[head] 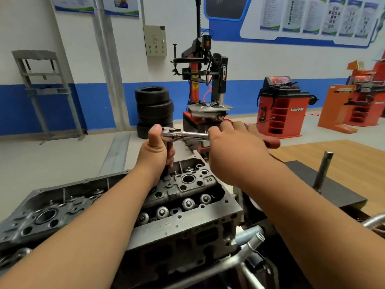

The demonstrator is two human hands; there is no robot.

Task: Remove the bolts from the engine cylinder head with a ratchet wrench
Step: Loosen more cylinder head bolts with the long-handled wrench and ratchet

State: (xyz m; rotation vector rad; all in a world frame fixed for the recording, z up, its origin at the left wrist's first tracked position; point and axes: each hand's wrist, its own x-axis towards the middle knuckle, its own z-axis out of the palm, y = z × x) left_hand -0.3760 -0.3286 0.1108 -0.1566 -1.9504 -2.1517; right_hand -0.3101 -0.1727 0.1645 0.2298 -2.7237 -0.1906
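dull cast-metal cylinder head (187,197), glossy chromed ratchet wrench (187,134), matt wooden table (333,151).

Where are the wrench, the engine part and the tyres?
wrench (187,134): head view, on its shiny bare shaft.
engine part (174,189): head view, on its grey top face.
tyres (154,106): head view, middle of the stack.
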